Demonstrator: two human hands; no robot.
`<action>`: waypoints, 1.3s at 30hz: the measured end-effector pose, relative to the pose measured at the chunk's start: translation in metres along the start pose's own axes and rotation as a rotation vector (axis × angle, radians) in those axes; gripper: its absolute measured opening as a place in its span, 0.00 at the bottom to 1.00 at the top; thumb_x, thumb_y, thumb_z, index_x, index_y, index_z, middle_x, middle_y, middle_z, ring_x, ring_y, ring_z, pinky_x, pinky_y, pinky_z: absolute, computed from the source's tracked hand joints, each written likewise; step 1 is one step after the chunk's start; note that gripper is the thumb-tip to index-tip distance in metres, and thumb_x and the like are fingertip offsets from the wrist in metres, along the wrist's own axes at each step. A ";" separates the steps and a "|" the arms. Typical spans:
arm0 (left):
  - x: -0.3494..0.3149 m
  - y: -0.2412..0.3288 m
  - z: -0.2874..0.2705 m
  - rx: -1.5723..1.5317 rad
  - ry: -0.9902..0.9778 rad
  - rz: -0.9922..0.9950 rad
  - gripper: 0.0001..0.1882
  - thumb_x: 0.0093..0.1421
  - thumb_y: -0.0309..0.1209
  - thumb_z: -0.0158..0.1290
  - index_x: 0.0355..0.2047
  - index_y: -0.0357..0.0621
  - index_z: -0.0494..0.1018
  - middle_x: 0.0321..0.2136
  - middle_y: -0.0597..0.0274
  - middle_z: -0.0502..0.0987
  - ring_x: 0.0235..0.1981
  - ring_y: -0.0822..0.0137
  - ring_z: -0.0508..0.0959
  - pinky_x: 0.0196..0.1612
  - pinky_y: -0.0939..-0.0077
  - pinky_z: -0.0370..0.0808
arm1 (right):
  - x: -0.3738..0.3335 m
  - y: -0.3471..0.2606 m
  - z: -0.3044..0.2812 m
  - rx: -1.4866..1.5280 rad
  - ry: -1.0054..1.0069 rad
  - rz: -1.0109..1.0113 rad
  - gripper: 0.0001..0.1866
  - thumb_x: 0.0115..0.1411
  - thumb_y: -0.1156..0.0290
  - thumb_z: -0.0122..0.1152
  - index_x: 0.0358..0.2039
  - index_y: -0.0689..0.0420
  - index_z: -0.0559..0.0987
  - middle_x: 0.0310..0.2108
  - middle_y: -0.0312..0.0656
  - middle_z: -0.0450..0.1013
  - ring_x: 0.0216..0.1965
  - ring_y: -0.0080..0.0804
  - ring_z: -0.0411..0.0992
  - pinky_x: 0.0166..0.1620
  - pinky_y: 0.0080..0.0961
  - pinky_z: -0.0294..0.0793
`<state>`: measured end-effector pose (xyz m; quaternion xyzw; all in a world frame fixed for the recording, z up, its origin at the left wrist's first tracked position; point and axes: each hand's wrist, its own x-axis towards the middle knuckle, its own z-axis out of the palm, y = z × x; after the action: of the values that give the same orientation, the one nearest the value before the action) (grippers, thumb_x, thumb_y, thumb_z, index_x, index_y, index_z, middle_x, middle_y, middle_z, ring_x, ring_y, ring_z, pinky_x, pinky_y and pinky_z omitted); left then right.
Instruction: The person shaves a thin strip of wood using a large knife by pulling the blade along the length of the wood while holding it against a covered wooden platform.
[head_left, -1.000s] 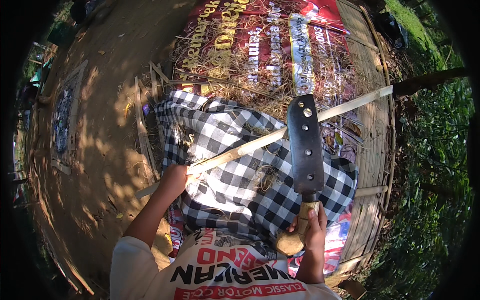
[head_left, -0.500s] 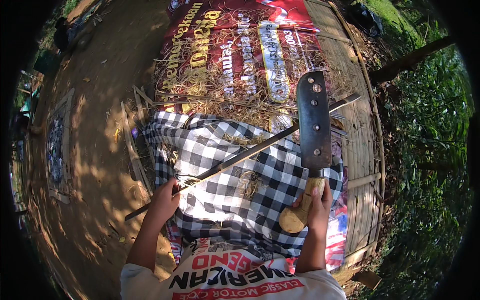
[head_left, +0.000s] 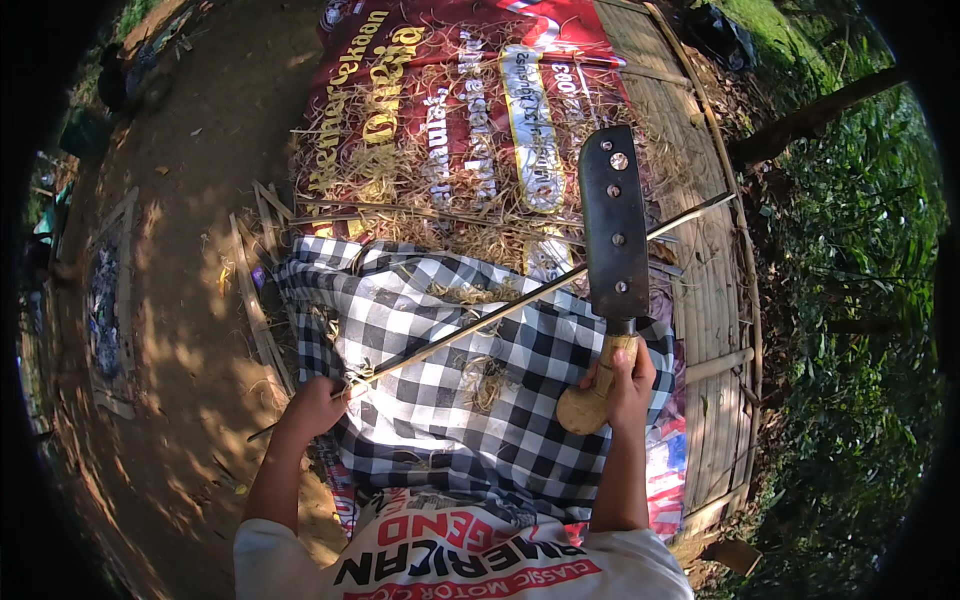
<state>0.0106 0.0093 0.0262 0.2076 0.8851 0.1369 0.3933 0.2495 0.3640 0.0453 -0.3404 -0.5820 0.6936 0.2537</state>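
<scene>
Outdoors, packed brown dirt ground [head_left: 170, 330] lies off to the side of my left hand, and green leafy plants [head_left: 850, 330] fill the side beyond my right hand. Ahead of both hands I see a red printed banner sheet [head_left: 440, 120] strewn with dry straw-coloured shavings [head_left: 400, 190], laid over a woven bamboo mat [head_left: 700, 260].

Between my hands, a black-and-white checked cloth [head_left: 450, 400] covers my lap, with a few shavings on it.

My left hand [head_left: 315, 408] is clenched around the near end of 1 long thin bamboo strip [head_left: 520, 305]. From that hand the strip runs diagonally away across the cloth, rising toward the right and ending past the blade, above the mat.

My right hand [head_left: 625, 385] is clenched around the pale wooden handle [head_left: 598, 385] of a broad dark rectangular cleaver blade [head_left: 612, 225]. The blade points away from me, upright in view, with 4 light rivets or holes along it. The strip crosses behind or at the blade's lower part; I cannot tell whether the edge touches it.

Below both forearms, my white shirt with red and black lettering [head_left: 470, 560] fills the lower edge.
</scene>
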 end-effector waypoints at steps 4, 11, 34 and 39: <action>0.004 -0.004 -0.001 -0.011 -0.020 0.013 0.23 0.58 0.45 0.54 0.26 0.30 0.75 0.21 0.36 0.73 0.27 0.37 0.74 0.29 0.55 0.70 | -0.009 0.010 0.012 0.030 -0.012 0.091 0.14 0.66 0.65 0.51 0.45 0.62 0.67 0.25 0.39 0.67 0.20 0.25 0.70 0.24 0.23 0.73; 0.006 -0.004 -0.002 0.006 0.021 0.026 0.26 0.59 0.47 0.54 0.25 0.29 0.75 0.21 0.35 0.73 0.29 0.37 0.75 0.29 0.56 0.71 | -0.016 0.007 0.010 0.043 -0.053 0.150 0.15 0.66 0.60 0.51 0.41 0.60 0.66 0.22 0.43 0.68 0.18 0.29 0.70 0.23 0.24 0.73; 0.005 0.006 -0.004 0.004 -0.014 -0.018 0.18 0.56 0.38 0.55 0.26 0.30 0.75 0.23 0.35 0.73 0.29 0.37 0.74 0.31 0.53 0.70 | -0.019 -0.008 0.021 -0.076 -0.072 0.208 0.18 0.66 0.59 0.52 0.43 0.62 0.68 0.22 0.40 0.68 0.19 0.27 0.71 0.23 0.23 0.73; 0.008 0.002 -0.007 0.011 -0.025 -0.018 0.17 0.56 0.37 0.54 0.27 0.30 0.75 0.23 0.35 0.72 0.29 0.36 0.73 0.31 0.52 0.70 | -0.055 -0.001 0.047 -0.085 -0.338 0.350 0.19 0.64 0.66 0.55 0.51 0.65 0.68 0.26 0.37 0.69 0.22 0.23 0.70 0.26 0.22 0.72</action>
<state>0.0015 0.0145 0.0268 0.2034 0.8827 0.1257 0.4046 0.2487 0.2930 0.0605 -0.3257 -0.5769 0.7490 0.0144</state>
